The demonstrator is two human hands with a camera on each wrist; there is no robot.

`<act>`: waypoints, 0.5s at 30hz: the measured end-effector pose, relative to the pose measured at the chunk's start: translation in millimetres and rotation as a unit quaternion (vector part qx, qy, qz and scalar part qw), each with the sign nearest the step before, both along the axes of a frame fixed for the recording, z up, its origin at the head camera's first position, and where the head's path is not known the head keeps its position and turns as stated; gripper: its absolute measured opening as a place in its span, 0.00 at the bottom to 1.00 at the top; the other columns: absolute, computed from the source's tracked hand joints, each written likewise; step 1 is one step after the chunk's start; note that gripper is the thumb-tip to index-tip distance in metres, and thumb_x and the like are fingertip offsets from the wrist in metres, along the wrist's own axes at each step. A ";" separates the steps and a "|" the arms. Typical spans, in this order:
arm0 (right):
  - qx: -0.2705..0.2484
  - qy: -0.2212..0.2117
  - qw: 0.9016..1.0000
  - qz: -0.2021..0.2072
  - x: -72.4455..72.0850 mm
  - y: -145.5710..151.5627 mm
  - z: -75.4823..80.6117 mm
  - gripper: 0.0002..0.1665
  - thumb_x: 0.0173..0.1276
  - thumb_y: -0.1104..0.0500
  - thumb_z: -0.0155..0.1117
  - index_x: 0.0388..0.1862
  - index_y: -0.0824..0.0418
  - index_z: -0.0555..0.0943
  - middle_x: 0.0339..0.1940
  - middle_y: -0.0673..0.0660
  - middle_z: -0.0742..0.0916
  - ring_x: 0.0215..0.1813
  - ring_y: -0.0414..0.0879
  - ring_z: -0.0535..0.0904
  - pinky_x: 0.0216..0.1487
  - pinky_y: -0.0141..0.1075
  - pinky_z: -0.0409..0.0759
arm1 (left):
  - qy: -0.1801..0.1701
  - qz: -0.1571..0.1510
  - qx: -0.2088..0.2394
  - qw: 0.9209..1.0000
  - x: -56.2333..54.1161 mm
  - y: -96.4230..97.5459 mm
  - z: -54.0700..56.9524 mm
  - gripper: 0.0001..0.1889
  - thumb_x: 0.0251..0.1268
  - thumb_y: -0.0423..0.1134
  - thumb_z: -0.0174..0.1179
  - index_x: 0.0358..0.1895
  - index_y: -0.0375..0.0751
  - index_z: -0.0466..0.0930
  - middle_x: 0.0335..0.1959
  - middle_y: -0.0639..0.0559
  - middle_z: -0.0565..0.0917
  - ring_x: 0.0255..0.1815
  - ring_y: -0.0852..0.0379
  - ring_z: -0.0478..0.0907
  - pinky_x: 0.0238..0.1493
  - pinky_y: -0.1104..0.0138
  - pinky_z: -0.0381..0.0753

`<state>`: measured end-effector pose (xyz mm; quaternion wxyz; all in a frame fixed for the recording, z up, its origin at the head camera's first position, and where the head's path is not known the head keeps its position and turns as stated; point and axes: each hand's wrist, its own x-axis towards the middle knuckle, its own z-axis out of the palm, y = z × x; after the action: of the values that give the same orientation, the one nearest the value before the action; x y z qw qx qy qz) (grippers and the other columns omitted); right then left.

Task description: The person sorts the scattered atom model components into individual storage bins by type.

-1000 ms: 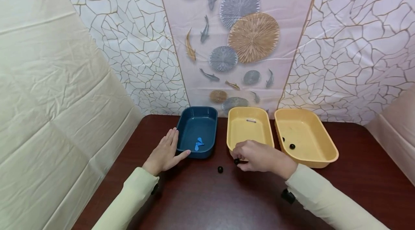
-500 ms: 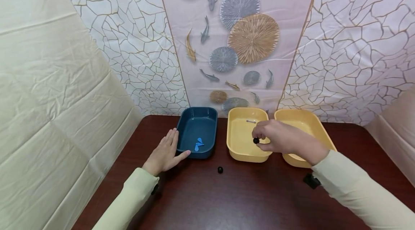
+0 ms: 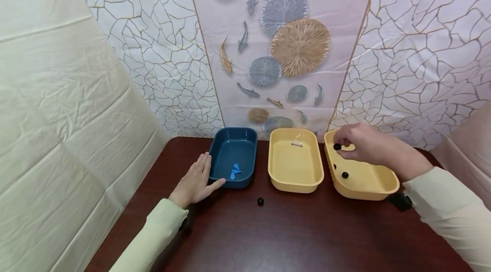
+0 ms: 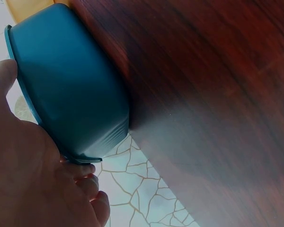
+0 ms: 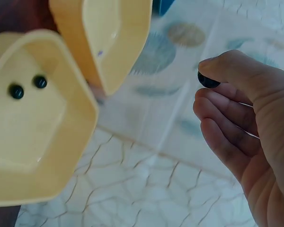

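Note:
My right hand [image 3: 366, 144] pinches a small black ball [image 3: 337, 146] between thumb and fingers, above the far part of the right yellow tray [image 3: 377, 195]. Two similar black balls [image 5: 16, 91] lie inside that tray. With fingers straight, my left hand [image 3: 195, 180] rests along the left rim of the dark blue tray [image 3: 252, 152], its thumb at the near corner. Several small blue drop-shaped pieces [image 3: 235, 171] lie in the blue tray. One more black ball [image 3: 260, 201] sits on the table in front of the trays.
Between the blue and right yellow trays stands another yellow tray [image 3: 295, 187] holding a thin, pale small piece [image 3: 296, 144]. All three are lined up at the back of the dark wooden table [image 3: 245, 242], before a patterned backdrop [image 3: 264, 93].
My right hand has carried the black ball from near the front of the middle yellow tray rightward and back, over the right yellow tray. The left hand keeps its place.

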<state>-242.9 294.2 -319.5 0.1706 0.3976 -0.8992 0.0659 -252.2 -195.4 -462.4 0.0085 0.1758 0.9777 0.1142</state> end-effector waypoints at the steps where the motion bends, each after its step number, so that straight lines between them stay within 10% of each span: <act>1: 0.001 0.000 1.000 -0.007 -1.6 4.7 -0.8 0.14 0.54 0.69 0.81 0.32 0.55 0.86 0.29 0.45 0.83 0.32 0.37 0.79 0.31 0.33 0.81 | -0.001 0.000 0.001 1.000 0.4 0.0 -0.1 0.52 0.77 0.67 0.50 0.85 0.27 0.46 0.87 0.32 0.49 0.89 0.33 0.45 0.87 0.42 0.52; 15: 0.011 -0.066 0.991 -0.112 -14.7 59.0 -26.8 0.08 0.57 0.64 0.80 0.32 0.58 0.87 0.27 0.45 0.88 0.31 0.40 0.83 0.32 0.34 0.84 | 0.001 0.001 0.000 1.000 -0.5 0.5 -0.4 0.52 0.77 0.67 0.50 0.85 0.28 0.46 0.87 0.32 0.50 0.89 0.33 0.46 0.86 0.42 0.53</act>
<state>-257.5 353.2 -346.3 0.1123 0.2907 -0.9482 0.0622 -252.7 -194.9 -462.8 0.0077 0.1751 0.9779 0.1137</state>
